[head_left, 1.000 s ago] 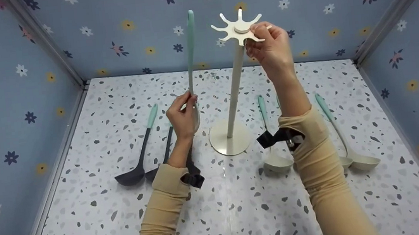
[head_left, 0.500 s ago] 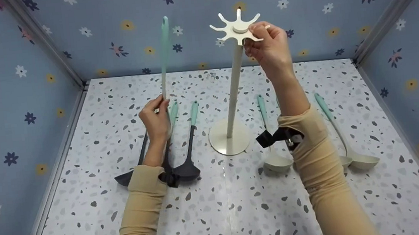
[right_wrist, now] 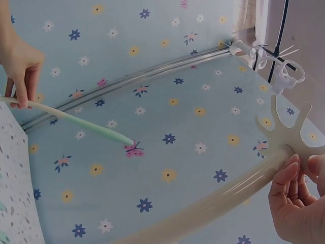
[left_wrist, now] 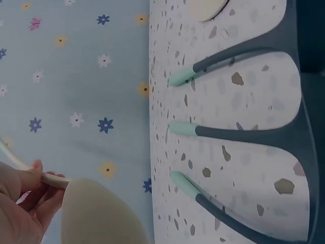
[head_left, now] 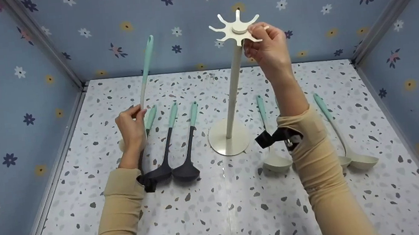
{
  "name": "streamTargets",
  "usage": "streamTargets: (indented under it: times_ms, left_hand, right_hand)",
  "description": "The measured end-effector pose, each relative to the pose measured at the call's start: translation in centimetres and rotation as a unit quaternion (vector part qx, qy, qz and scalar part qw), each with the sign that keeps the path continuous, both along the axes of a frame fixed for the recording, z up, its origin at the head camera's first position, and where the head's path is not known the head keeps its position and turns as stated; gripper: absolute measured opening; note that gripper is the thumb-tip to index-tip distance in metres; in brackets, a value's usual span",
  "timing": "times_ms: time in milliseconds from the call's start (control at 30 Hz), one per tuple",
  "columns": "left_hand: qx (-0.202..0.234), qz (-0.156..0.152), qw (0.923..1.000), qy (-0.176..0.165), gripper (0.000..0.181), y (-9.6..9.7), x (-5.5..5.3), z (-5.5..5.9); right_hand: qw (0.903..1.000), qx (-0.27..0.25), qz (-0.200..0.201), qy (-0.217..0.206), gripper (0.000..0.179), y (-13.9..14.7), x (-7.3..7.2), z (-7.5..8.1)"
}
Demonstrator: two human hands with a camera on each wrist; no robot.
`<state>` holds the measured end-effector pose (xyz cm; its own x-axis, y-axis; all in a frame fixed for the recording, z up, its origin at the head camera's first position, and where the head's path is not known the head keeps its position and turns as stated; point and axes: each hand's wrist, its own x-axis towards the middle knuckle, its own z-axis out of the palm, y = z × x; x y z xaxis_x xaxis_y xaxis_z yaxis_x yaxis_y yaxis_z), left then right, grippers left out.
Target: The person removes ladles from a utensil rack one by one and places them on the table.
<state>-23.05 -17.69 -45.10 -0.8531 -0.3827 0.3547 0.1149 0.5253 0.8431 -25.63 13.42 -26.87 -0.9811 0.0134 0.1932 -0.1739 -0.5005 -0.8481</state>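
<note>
My left hand pinches the pale neck of a cream ladle, its mint handle pointing up and leaning slightly right. In the left wrist view the ladle's smooth cream head hangs below the fingers; my hand hides most of it in the head view. At the top of a cream utensil stand, my right hand grips one of the hook arms of its star-shaped top. The right wrist view shows those fingers curled at the hooks beside the pole.
Black-headed utensils with mint handles, among them a black ladle, lie in a row left of the stand's round base. Cream ladles lie to its right, partly behind my right forearm. Blue flowered panels wall in the speckled table.
My left hand has moved left and slightly lower with the ladle, away from the stand, uncovering black utensils. The ladle's handle now tilts more to the right. My right hand stays on the stand's top.
</note>
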Motion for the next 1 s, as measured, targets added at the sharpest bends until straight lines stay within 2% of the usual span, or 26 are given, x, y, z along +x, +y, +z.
streamTargets:
  times_ms: [167, 300, 433, 667, 767, 1000]
  left_hand:
    - [-0.015, 0.017, 0.9993, -0.031, 0.020, -2.0, 0.3, -0.8]
    - [-0.040, 0.029, 0.9973, -0.054, 0.018, -3.4, 0.6, -1.4]
    - [-0.065, 0.042, 0.9940, -0.077, 0.018, -4.5, 0.8, -2.2]
    - [-0.077, 0.071, 0.9874, -0.119, 0.019, -6.2, 1.3, -3.4]
    - [-0.082, 0.083, 0.9842, -0.134, 0.018, -6.9, 1.6, -3.9]
    - [-0.071, 0.096, 0.9702, -0.211, 0.019, -8.1, 2.4, -4.9]
  right_hand:
    - [0.9999, 0.011, 0.000, 0.012, 0.018, 0.0, 0.0, -0.1]
    - [1.0000, -0.004, 0.000, -0.006, 0.017, -0.1, 0.0, 0.1]
    - [0.9997, -0.005, -0.006, -0.021, 0.016, -0.1, 0.1, 0.2]
    - [0.9999, 0.002, -0.006, -0.008, 0.018, -0.1, 0.1, 0.1]
    - [1.0000, 0.002, -0.006, -0.007, 0.018, 0.0, 0.1, 0.1]
    - [0.9999, -0.010, -0.003, -0.014, 0.017, -0.1, 0.1, 0.1]
